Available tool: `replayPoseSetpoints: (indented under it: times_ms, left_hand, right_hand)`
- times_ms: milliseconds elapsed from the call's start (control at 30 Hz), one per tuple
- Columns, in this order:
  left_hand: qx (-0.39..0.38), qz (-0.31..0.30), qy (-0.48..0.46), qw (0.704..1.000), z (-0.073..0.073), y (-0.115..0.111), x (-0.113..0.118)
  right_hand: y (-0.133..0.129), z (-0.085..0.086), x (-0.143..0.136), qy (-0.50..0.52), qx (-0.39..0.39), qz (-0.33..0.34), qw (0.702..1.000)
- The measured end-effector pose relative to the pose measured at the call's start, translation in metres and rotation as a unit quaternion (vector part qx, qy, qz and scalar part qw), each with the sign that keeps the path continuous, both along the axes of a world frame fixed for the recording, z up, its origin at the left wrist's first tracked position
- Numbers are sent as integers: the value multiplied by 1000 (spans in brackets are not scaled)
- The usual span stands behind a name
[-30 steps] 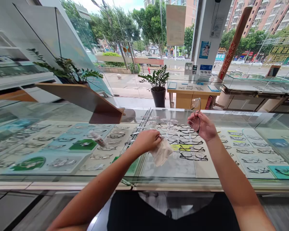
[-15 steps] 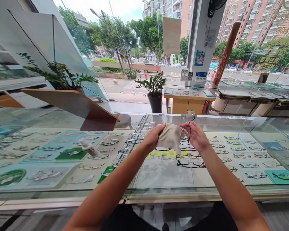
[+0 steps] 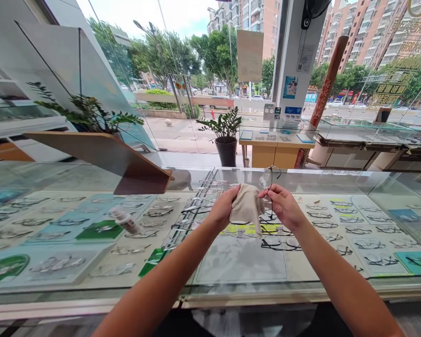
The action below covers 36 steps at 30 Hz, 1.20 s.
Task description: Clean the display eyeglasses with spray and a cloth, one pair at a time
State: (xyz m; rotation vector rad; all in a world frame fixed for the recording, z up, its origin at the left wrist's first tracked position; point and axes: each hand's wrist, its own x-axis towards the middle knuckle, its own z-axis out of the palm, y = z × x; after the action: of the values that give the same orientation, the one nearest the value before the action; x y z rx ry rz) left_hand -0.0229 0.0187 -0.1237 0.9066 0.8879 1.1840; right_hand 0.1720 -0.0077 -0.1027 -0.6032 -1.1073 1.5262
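Clamping left fingers (image 3: 233,192) on cloth (image 3: 244,208), right fingers (image 3: 278,194) on eyeglasses (image 3: 265,179); cloth partly hides them; bottle (image 3: 127,221) leftward, potted plant (image 3: 226,152) beyond.

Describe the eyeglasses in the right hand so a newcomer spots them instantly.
Above the middle of the long glass display counter is the right hand. It holds thin, dark-framed, clear-lensed eyeglasses next to a beige cloth. Neighbouring pairs lie in rows; this one is held up.

Eyewear shop, rows of spectacles (image 3: 280,244)
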Motion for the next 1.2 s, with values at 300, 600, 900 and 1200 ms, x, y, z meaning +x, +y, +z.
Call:
replayPoseSetpoints:
  times_ms: [300,600,900,1200]
  left_hand:
    - [5,-20,-13,1000,3,0,1]
    - [58,-20,-1,998,9,-5,-2]
    - [76,-32,3,997,9,-4,-1]
    - [85,23,49,995,4,0,-4]
  right_hand:
    - [-1,4,4,3,-40,-18,999]
    - [0,8,9,-32,-39,-7,999]
    - [1,9,11,-22,-34,-14,999]
    - [3,9,14,-18,-9,-48,999]
